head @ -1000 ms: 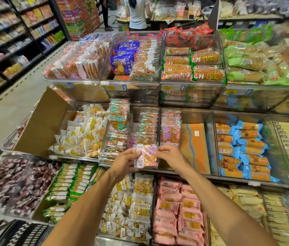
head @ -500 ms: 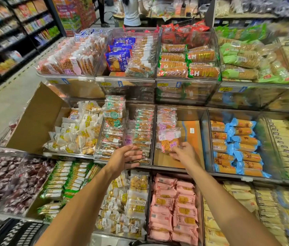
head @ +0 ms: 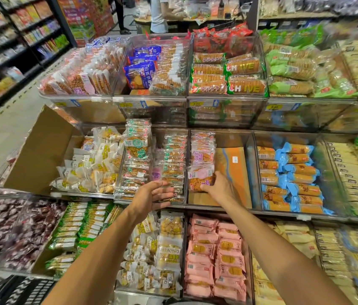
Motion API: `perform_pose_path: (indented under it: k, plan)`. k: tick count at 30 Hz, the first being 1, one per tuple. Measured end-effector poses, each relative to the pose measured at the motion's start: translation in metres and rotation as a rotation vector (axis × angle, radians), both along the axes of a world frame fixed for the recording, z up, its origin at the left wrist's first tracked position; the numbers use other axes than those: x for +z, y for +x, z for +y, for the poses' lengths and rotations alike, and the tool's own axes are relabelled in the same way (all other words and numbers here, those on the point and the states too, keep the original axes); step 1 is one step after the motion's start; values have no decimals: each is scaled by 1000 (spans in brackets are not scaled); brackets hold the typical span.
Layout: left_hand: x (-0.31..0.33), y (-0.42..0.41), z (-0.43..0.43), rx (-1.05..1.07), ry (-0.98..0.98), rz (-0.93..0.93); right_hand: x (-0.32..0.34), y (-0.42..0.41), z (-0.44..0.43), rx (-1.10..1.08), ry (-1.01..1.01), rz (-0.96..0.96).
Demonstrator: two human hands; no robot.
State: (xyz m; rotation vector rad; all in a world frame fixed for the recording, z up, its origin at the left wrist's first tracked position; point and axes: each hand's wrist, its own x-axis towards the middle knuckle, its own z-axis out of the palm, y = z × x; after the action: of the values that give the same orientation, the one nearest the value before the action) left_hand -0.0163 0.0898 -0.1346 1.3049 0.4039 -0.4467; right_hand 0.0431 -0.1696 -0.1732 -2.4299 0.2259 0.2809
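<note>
Right hand (head: 218, 187) grips purple-label snack packet (head: 200, 180)

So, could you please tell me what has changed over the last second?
The packet went right, from both grips to the front of the purple-label row. The left grip let go and hangs open; the right grip holds the packet alone. Everything else stayed put.
</note>
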Motion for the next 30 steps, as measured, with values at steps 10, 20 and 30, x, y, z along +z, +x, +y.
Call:
perform_pose_path:
  k: [10, 20, 30]
  plan:
    - [2, 2, -1, 6, 24, 10, 3, 12, 17, -153, 97, -104]
    - [-2, 3, -1, 2, 44, -9, 1, 19, 11, -75, 119, -159]
    - [0, 3, -3, 3, 79, 1, 7, 29, 17, -55, 80, -108]
